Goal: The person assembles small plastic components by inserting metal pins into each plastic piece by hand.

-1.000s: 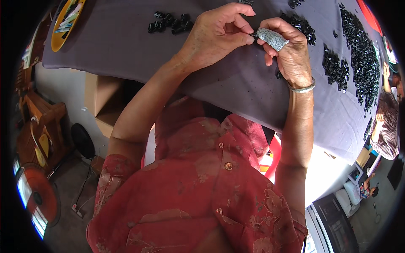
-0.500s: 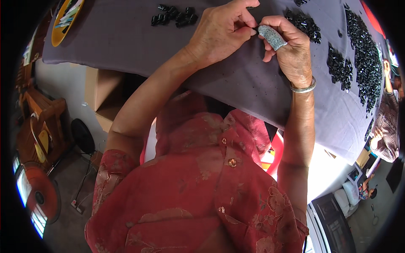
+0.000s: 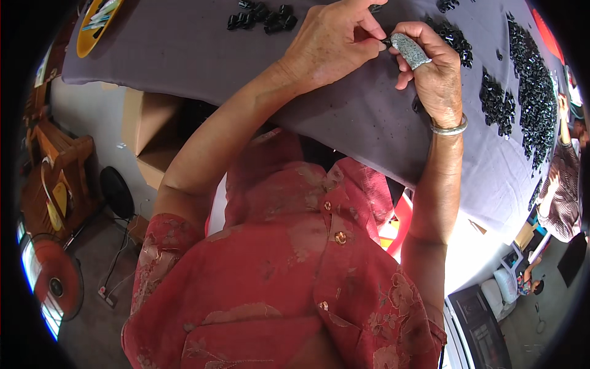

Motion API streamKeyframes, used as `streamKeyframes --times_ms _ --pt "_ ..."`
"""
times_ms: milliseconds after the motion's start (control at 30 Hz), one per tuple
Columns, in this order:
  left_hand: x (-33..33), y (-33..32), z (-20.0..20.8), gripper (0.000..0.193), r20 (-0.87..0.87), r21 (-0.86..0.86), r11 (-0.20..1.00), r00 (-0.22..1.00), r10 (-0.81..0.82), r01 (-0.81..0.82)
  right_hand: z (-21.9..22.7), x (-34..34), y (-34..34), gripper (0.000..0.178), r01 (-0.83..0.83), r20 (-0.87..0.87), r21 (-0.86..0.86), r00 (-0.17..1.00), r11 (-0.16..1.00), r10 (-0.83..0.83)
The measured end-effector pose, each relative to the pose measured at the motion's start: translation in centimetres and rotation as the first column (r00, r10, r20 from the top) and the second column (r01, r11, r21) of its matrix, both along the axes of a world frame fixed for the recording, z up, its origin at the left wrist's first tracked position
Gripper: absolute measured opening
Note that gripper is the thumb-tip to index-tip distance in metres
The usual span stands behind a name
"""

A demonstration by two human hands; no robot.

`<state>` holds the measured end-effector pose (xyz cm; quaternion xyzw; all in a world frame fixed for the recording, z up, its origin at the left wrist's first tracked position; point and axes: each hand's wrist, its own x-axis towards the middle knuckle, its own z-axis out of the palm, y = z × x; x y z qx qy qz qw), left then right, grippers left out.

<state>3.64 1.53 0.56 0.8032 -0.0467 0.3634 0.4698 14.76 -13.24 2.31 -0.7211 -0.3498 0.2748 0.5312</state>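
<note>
Top centre of frame, over grey table (image 3: 184,55): left hand (image 3: 329,43) pinches tiny black part (image 3: 385,42); right hand (image 3: 433,67) grips grey speckled sleeve (image 3: 410,50). Part looks light, stiff; best held by fingertips at sides.

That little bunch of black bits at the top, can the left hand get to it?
Probably yes. The small cluster of black pieces lies on bare grey cloth just beyond the left hand, with nothing between, though that hand is busy pinching at the grey-wrapped fingertip.
</note>
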Motion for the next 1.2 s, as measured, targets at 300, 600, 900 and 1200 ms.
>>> streamKeyframes --times_ms 300,600,900,1200 --pt "-0.4 0.0 0.4 0.054 -0.071 -0.043 0.999 0.997 -0.025 0.022 -0.4 0.0 -0.2 0.017 0.011 -0.059 0.049 0.998 0.999 -0.008" --pt "-0.3 -0.3 0.6 0.054 -0.239 -0.091 0.995 0.971 0.012 -0.035 -0.4 0.4 -0.4 0.017 -0.038 0.017 0.012 0.999 0.999 0.038" --pt "-0.5 -0.6 1.0 0.055 -0.224 -0.084 0.996 0.975 0.012 -0.032 0.9 0.6 -0.2 0.004 -0.094 -0.195 0.003 0.976 0.996 0.093" --pt "-0.3 -1.1 0.4 0.057 -0.182 -0.045 0.999 0.983 0.006 -0.015 -5.9 0.6 2.1 0.005 -0.068 -0.193 0.917 0.787 0.393 0.586"
